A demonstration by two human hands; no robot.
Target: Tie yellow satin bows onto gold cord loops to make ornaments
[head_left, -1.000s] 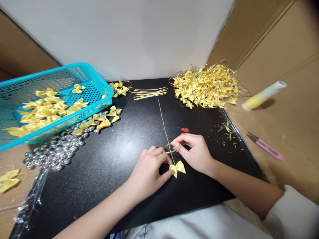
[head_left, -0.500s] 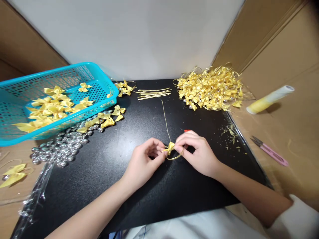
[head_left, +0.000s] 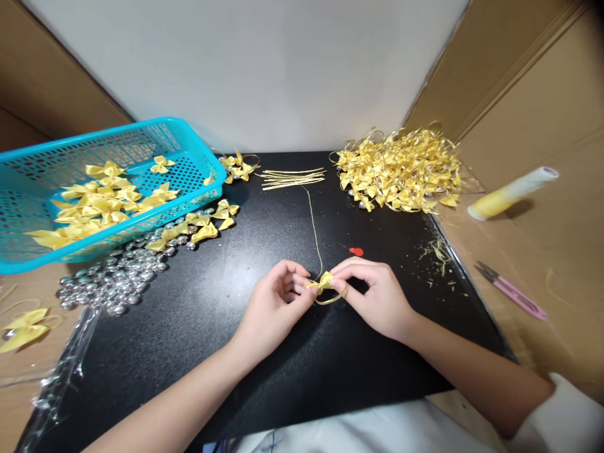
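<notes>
A small yellow ribbon bow (head_left: pixel 322 282) is held between both hands over the black mat (head_left: pixel 236 352). My left hand (head_left: pixel 277 306) pinches the bow from the left. My right hand (head_left: pixel 375 296) pinches it from the right, with a loop of gold cord (head_left: pixel 315 234) curling under its fingers. The cord's long end trails away across the mat toward a bundle of cut cords (head_left: pixel 292 178).
A turquoise basket (head_left: pixel 184 145) with yellow bows sits at the left, silver bells (head_left: pixel 113 280) and loose bows beside it. A heap of finished bows (head_left: pixel 401 168) lies at the back right. A yellow-white roll (head_left: pixel 512 192) and pink snips (head_left: pixel 512 291) lie on the cardboard at right.
The bow was lying on the mat below my hands; it has been lifted up to the cord loop and both hands now pinch it together. The view shifted slightly.
</notes>
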